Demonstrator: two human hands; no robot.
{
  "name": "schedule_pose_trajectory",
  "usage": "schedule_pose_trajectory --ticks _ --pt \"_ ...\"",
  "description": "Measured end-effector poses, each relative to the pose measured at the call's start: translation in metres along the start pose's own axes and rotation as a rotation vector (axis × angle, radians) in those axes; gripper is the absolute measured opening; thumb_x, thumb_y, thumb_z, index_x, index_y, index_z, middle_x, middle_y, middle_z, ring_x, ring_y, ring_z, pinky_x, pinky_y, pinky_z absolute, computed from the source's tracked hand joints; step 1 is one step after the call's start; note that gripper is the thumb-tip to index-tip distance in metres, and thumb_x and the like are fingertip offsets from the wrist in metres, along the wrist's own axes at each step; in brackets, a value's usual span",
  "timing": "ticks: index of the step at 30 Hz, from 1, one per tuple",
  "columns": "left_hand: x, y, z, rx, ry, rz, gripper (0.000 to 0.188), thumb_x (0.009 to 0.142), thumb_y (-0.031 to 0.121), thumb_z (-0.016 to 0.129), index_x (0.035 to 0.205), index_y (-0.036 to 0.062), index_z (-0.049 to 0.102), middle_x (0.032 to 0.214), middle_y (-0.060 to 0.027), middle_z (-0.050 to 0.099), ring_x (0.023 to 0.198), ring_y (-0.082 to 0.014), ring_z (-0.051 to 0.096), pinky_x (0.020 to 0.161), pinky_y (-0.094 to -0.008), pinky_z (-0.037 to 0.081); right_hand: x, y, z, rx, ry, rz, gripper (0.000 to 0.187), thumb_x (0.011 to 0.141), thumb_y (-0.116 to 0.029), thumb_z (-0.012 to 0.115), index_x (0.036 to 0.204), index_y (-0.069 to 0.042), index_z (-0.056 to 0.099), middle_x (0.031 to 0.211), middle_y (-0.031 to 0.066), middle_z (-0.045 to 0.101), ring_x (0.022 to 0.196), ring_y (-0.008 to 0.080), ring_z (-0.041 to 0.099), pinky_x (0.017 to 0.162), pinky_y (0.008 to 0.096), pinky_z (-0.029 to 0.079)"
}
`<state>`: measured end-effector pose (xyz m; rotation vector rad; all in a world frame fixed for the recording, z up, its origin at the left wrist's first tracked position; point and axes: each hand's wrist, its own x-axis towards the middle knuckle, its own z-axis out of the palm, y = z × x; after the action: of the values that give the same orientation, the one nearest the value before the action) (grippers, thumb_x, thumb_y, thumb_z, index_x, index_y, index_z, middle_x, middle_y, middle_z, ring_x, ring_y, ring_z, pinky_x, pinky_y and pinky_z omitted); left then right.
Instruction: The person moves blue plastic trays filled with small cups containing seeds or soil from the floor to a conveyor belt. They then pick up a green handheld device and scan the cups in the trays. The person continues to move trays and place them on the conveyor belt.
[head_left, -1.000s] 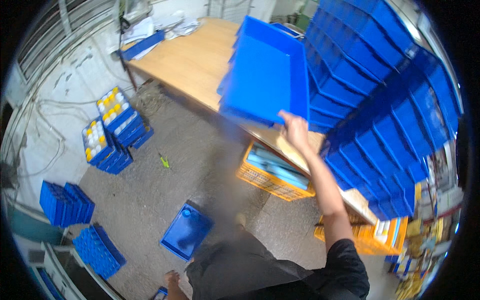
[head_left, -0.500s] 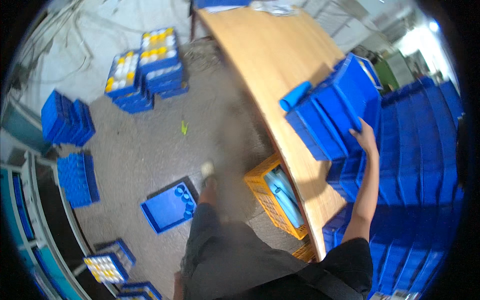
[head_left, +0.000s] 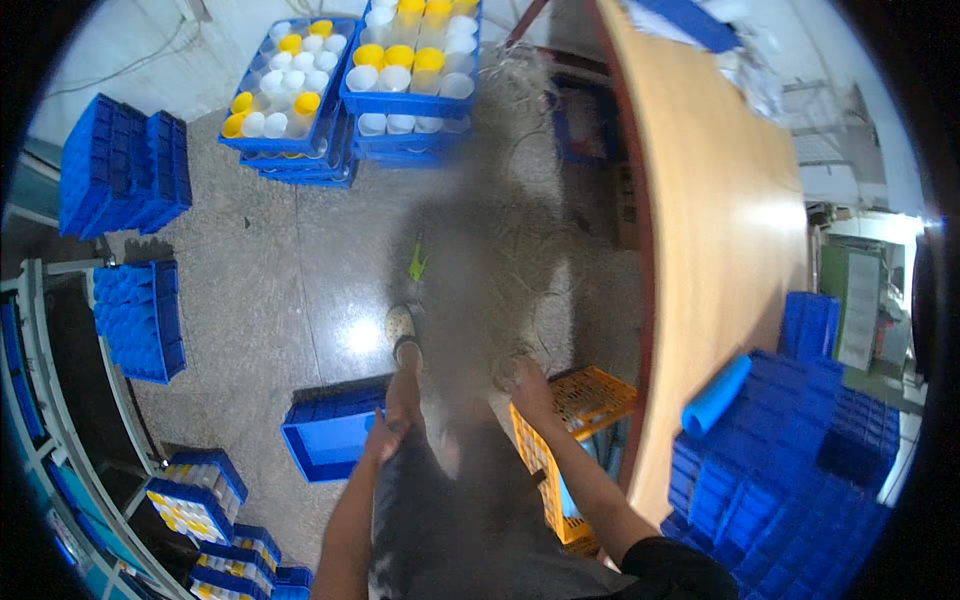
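Note:
My left hand (head_left: 386, 436) is low beside my leg, its fingers partly spread with nothing visible in them. Close to it on the floor is a blue plastic crate (head_left: 330, 452), its inner wall facing me and its right end partly behind my hand. My right hand (head_left: 530, 390) hangs by the corner of a yellow-orange crate (head_left: 590, 395), fingers pointing down and blurred; whether they grip anything is unclear. Light-blue pieces (head_left: 600, 450) show inside the yellow-orange crate, partly behind my right forearm.
Blue crates of white and yellow cups (head_left: 290, 80) stand stacked ahead. At the left are more blue crates (head_left: 125, 165) and a metal rack (head_left: 95, 350). A wooden table (head_left: 710, 220) runs along the right, beside stacked blue crates (head_left: 760, 450) and a blue tube (head_left: 716, 395).
My right hand has left the blue crate at the table and come down by the yellow-orange crate. My left hand has come forward near the floor crate. The view has turned away from the table.

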<state>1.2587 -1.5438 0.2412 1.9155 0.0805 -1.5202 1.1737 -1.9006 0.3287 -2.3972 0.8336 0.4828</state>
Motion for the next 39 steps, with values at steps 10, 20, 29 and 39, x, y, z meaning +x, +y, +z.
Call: schedule_pose_trajectory --ticks 10,20,29,39 --pt "0.093 0.094 -0.018 -0.042 0.550 -0.081 0.083 0.078 0.031 0.073 0.143 -0.0028 0.033 0.135 -0.0295 0.046 0.121 -0.0431 0.050 0.102 -0.0443 0.041 0.450 0.072 0.385 -0.335 -0.213 -0.502 0.051 0.084 -0.014 0.059 0.134 -0.013 0.053 0.135 0.0090 0.051 0.135 0.0269 0.039 0.105 0.0523 0.039" --pt "0.105 0.140 -0.032 0.134 0.500 -0.095 0.092 0.073 0.040 0.077 0.141 -0.0055 0.035 0.130 -0.0308 0.050 0.111 -0.0490 0.054 0.096 -0.0506 0.045 0.436 0.018 0.245 -0.260 -0.380 -0.582 0.047 0.073 -0.027 0.072 0.111 -0.003 0.061 0.113 0.0191 0.061 0.107 0.0346 0.058 0.094 0.0528 0.045" --pt "0.153 0.211 -0.085 0.319 0.391 0.032 0.060 0.083 0.038 0.071 0.123 -0.0030 0.056 0.111 -0.0271 0.063 0.102 -0.0425 0.061 0.084 -0.0471 0.050 0.289 -0.147 -0.100 0.677 -0.253 -0.223 0.052 0.087 -0.029 0.067 0.129 -0.003 0.049 0.105 0.0139 0.063 0.098 0.0282 0.061 0.086 0.0410 0.048" --pt "0.320 0.505 -0.240 -0.443 0.385 0.399 0.053 0.089 0.025 0.066 0.135 0.0040 0.050 0.119 -0.0124 0.060 0.100 -0.0244 0.060 0.083 -0.0389 0.049 0.317 -0.172 -0.283 0.487 -0.216 -0.099 0.064 0.091 -0.033 0.067 0.136 0.001 0.037 0.120 0.0193 0.056 0.113 0.0320 0.056 0.092 0.0406 0.045"
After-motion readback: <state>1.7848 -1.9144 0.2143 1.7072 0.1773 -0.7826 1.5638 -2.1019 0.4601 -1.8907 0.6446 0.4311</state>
